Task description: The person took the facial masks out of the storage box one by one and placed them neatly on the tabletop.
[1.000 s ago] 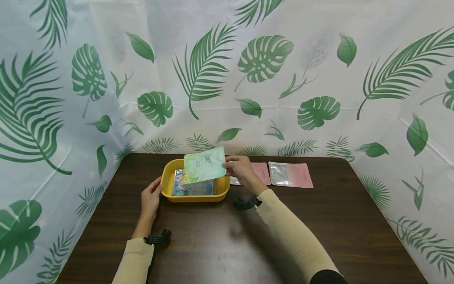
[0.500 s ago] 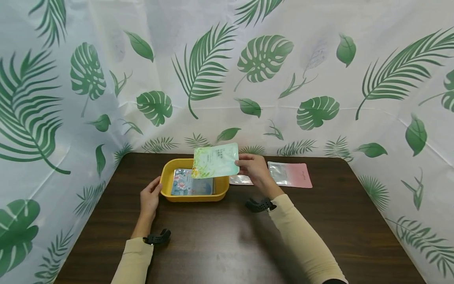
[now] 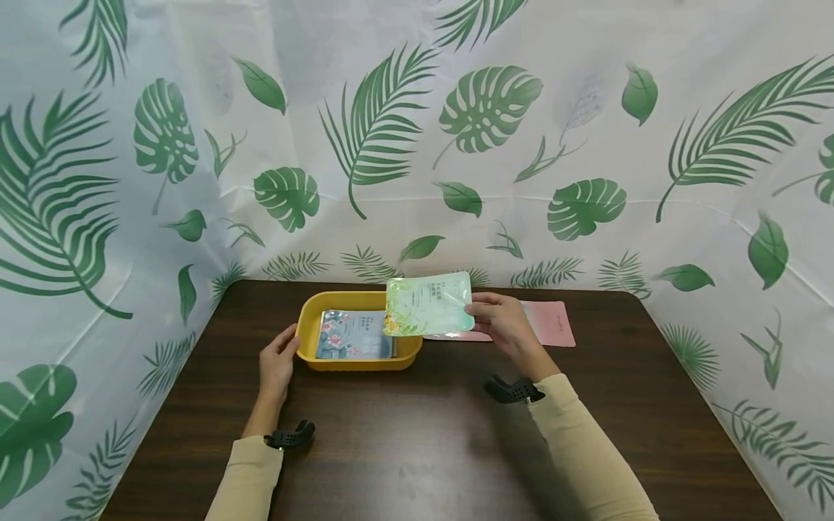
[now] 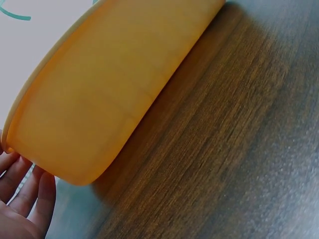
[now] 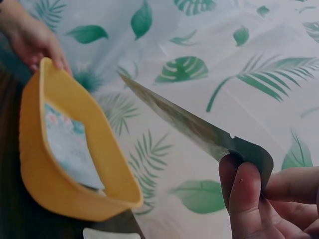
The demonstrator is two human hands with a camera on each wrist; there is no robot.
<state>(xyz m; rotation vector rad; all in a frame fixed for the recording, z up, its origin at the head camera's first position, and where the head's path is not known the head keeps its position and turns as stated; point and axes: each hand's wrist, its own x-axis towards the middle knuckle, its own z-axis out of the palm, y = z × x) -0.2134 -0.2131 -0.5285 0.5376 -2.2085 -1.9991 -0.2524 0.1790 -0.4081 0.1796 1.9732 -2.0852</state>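
Note:
My right hand (image 3: 508,325) pinches the right edge of a green sheet mask packet (image 3: 426,304) with yellow flowers, held up at the right end of a yellow plastic basket (image 3: 355,365). In the right wrist view the packet (image 5: 184,119) is seen nearly edge-on between thumb and fingers. My left hand (image 3: 276,365) holds the basket's left end; the left wrist view has its fingers (image 4: 46,194) against the wall under the rim. Inside the basket lies a blue floral sheet mask packet (image 3: 352,336), with another edge showing under it.
Pink and silver sheet mask packets (image 3: 554,323) lie on the dark wooden table (image 3: 391,434) right of the basket, partly hidden by the green packet and my right hand. A white leaf-patterned curtain (image 3: 404,145) stands behind the table and at both sides.
My right hand has carried the green packet to the right, from over the basket to its right end, uncovering the blue packet. My left hand has stayed on the basket.

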